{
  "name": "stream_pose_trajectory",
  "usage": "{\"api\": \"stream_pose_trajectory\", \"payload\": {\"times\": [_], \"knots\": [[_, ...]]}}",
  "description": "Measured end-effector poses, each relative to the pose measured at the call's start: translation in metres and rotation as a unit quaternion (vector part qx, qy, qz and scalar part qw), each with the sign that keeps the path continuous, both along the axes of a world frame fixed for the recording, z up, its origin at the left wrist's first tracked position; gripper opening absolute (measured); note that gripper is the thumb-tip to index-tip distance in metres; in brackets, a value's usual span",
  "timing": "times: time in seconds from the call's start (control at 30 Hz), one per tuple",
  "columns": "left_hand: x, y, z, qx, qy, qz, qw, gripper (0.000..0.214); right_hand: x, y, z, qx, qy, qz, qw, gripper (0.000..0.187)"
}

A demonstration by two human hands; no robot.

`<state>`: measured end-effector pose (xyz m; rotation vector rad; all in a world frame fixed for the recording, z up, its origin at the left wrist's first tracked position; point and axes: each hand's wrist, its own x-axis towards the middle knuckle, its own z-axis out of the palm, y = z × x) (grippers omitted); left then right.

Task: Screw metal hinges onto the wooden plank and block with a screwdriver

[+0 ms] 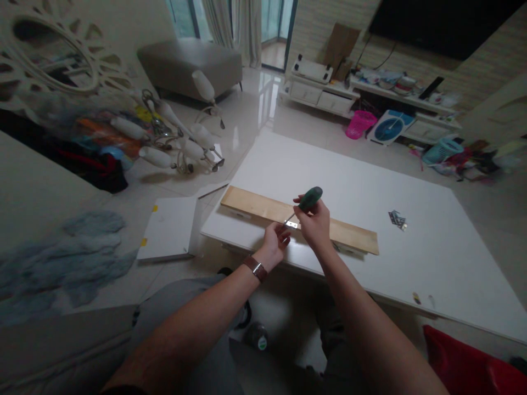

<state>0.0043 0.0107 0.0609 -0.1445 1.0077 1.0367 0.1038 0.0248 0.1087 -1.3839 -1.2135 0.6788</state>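
Observation:
A screwdriver (pixel 309 199) with a dark green handle is gripped in my right hand (pixel 315 224). Its shaft slants down and left to a small metal bracket (pixel 292 224) at the near edge of a long wooden board (pixel 259 206). My left hand (pixel 276 241), with a brown-strapped watch on the wrist, has its fingers curled and closed at the bracket's left end, by the screwdriver tip. What sits under the tip is too small to make out. The board lies across a large white panel (pixel 349 186).
Several metal brackets (pixel 397 219) lie to the right on the panel, with small hardware (pixel 416 298) near its front edge. A white box-like piece (pixel 168 227) is on the floor at left. Beyond it rests a lamp fixture (pixel 189 148). A clear jar (pixel 257 336) stands below me.

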Motion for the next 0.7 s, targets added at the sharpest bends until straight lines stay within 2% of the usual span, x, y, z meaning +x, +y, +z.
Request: {"api": "stream_pose_trajectory", "payload": {"times": [0.13, 0.43, 0.7], "knots": [[-0.0003, 0.0006, -0.0004, -0.022, -0.008, 0.002, 1.0, 0.01, -0.0012, -0.002, 0.0026, -0.006, 0.014, 0.012, 1.0, 0.022], [0.0003, 0.0012, -0.0094, 0.002, -0.008, -0.002, 1.0, 0.007, -0.0026, -0.0037, 0.0063, 0.006, 0.023, 0.056, 0.998, 0.016], [-0.0003, 0.0009, -0.0054, -0.012, -0.013, 0.003, 1.0, 0.006, 0.0011, -0.0009, 0.0011, 0.002, -0.031, 0.009, 0.999, 0.021]]}}
